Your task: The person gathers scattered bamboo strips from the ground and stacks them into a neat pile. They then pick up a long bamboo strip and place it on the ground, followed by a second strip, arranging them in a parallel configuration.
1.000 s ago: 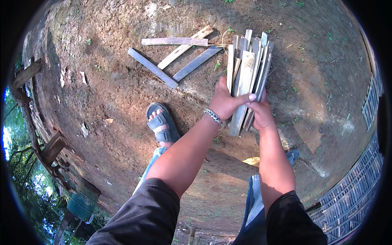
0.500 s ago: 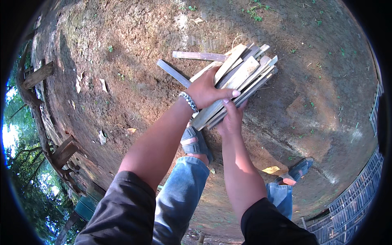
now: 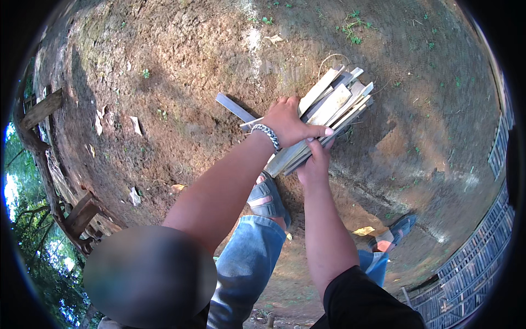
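Slat bundle (image 3: 330, 108) tipped rightward since earlier — left fingers (image 3: 285, 102) clasping it, right fingers (image 3: 317, 151), partly hidden — apparently too.

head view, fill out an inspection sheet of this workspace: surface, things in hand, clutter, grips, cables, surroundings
Surface: uneven brown dirt ground, partly shaded.
Things in hand: bundle of thin, flat, pale and grey wooden-looking strips, tilted up toward the right.
Clutter: flat grey loose strip on the ground, partly hidden near the left hand; dry yellow leaf near the right foot.
Grips: left hand on the bundle's left side, right hand at its lower right, both closed.
Cables: nothing seen.
Surroundings: grey slatted panel right; rough brown wooden beam left.
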